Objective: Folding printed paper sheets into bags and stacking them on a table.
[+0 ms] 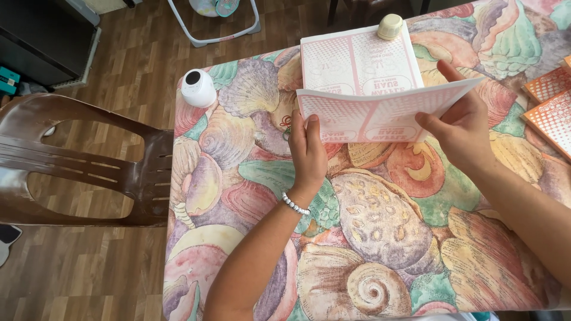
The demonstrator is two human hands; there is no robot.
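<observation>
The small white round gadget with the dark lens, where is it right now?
In the head view, the white gadget sits at the table's far left corner, left of the pink paper stack, near the brown plastic chair.

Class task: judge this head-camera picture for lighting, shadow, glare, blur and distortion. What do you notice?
Head view: soft, even daylight, with no harsh glare on the tablecloth. Faint shadows lie under the left hand and the lifted sheet that the right hand also holds. Focus is sharp across the table. The wide lens bends the chair and floor near the edges.
</observation>
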